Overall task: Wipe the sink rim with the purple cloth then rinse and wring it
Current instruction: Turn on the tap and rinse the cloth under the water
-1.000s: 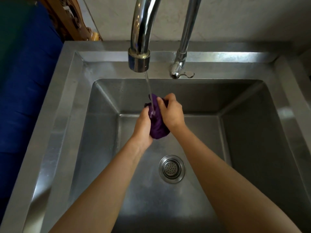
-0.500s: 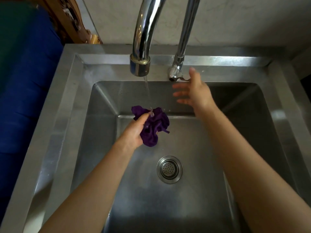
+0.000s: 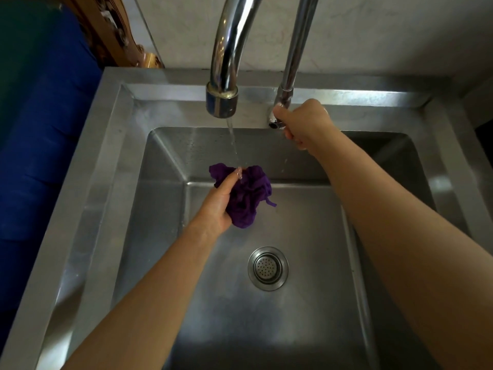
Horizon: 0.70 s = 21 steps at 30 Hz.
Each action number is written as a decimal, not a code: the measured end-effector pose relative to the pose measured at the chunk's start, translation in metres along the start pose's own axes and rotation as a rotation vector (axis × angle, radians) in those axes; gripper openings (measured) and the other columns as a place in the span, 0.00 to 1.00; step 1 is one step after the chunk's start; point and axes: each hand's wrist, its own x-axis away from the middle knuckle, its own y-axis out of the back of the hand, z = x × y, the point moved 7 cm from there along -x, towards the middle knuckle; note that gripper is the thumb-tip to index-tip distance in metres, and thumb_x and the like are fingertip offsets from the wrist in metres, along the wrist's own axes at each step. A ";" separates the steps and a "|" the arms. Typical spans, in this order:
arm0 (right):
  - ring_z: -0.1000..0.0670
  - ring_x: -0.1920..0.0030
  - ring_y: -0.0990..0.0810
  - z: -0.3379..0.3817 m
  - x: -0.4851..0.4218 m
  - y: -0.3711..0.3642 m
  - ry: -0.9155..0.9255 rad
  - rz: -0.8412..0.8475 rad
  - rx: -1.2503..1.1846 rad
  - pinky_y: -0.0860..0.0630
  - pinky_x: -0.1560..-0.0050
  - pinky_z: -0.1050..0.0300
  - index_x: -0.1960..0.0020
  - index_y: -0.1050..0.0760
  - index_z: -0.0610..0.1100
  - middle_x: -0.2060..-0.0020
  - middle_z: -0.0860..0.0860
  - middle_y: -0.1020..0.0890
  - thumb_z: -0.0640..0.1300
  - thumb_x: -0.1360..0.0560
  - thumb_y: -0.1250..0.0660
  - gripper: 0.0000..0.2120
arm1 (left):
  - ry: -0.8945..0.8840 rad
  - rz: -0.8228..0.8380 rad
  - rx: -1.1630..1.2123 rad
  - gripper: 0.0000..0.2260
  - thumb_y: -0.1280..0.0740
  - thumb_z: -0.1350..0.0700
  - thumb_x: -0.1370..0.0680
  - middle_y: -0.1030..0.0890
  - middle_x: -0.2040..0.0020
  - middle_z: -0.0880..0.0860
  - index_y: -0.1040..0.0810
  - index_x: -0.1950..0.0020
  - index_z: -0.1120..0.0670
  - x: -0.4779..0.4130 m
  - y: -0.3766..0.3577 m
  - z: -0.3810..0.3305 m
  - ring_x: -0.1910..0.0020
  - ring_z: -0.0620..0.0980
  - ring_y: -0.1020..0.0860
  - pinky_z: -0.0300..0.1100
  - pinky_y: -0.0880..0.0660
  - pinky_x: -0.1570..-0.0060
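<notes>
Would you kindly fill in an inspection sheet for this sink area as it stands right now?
Surface: steel sink, basin wet, strainer in the drain.
Job's things: purple cloth, bunched under the running stream from the tap.
Clutter: nothing seen.
Hands: left hand grips the cloth; right hand closed on the tap handle.
Cables: nothing seen.
Surroundings: pale wall behind, blue fabric on the left.

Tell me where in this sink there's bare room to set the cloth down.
The basin floor is bare around the drain strainer, beneath both forearms. The left rim is clear too. It is crowded at the back: spout, stream, left hand holding the purple cloth, right hand on the tap handle.
</notes>
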 end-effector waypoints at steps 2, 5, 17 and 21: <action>0.54 0.76 0.31 -0.002 -0.002 -0.001 -0.002 -0.012 -0.031 0.32 0.74 0.62 0.63 0.31 0.42 0.72 0.49 0.27 0.53 0.24 0.37 0.15 | -0.011 0.025 0.022 0.12 0.33 0.49 0.27 0.15 0.52 0.52 0.20 0.47 0.54 0.001 -0.002 -0.001 0.52 0.49 0.17 0.43 0.24 0.49; 0.53 0.74 0.32 -0.006 -0.003 -0.004 0.011 -0.023 -0.072 0.32 0.69 0.57 0.64 0.31 0.42 0.71 0.48 0.27 0.53 0.24 0.37 0.16 | -0.013 0.055 0.029 0.15 0.32 0.48 0.28 0.16 0.50 0.53 0.21 0.46 0.54 0.002 -0.006 0.000 0.49 0.50 0.18 0.43 0.24 0.48; 0.55 0.78 0.38 -0.021 0.001 -0.014 0.045 0.062 -0.391 0.39 0.79 0.65 0.61 0.29 0.42 0.75 0.50 0.33 0.50 0.22 0.40 0.14 | 0.058 0.047 0.069 0.32 0.31 0.42 0.32 0.19 0.42 0.54 0.29 0.32 0.57 0.010 -0.013 0.004 0.46 0.50 0.19 0.43 0.25 0.46; 0.55 0.77 0.38 -0.022 0.001 -0.014 0.060 0.081 -0.418 0.39 0.78 0.64 0.54 0.28 0.41 0.75 0.50 0.33 0.50 0.21 0.40 0.12 | 0.068 0.055 0.081 0.31 0.32 0.42 0.31 0.20 0.40 0.56 0.28 0.33 0.58 0.010 -0.015 0.004 0.44 0.52 0.20 0.44 0.26 0.42</action>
